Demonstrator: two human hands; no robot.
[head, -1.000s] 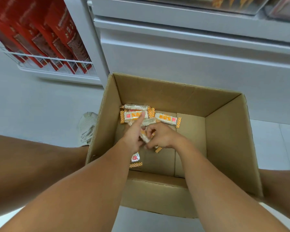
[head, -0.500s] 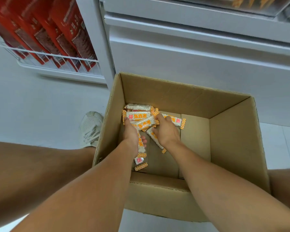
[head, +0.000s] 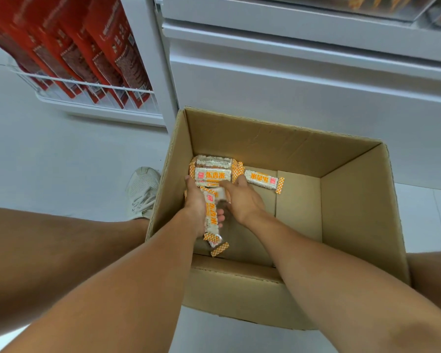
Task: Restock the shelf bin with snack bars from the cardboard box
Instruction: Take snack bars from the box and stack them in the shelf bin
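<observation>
White shop floor, box [head: 298, 154] open below the shelves: gathering step, left hand [head: 196, 202] grips a bundle of bars [head: 210, 212], right hand [head: 242, 200] curls on the pile [head: 213, 173] at back-left; next likely lift both handfuls to the bin, not identifiable here.

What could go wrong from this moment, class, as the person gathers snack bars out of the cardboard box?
1. The left hand grips several bars at once; one bar juts out below the palm and may slip free on lifting.
2. The lone bar beside the right hand could be left behind.
3. The cardboard box has tall walls, so a loaded hand might catch the rim.
</observation>
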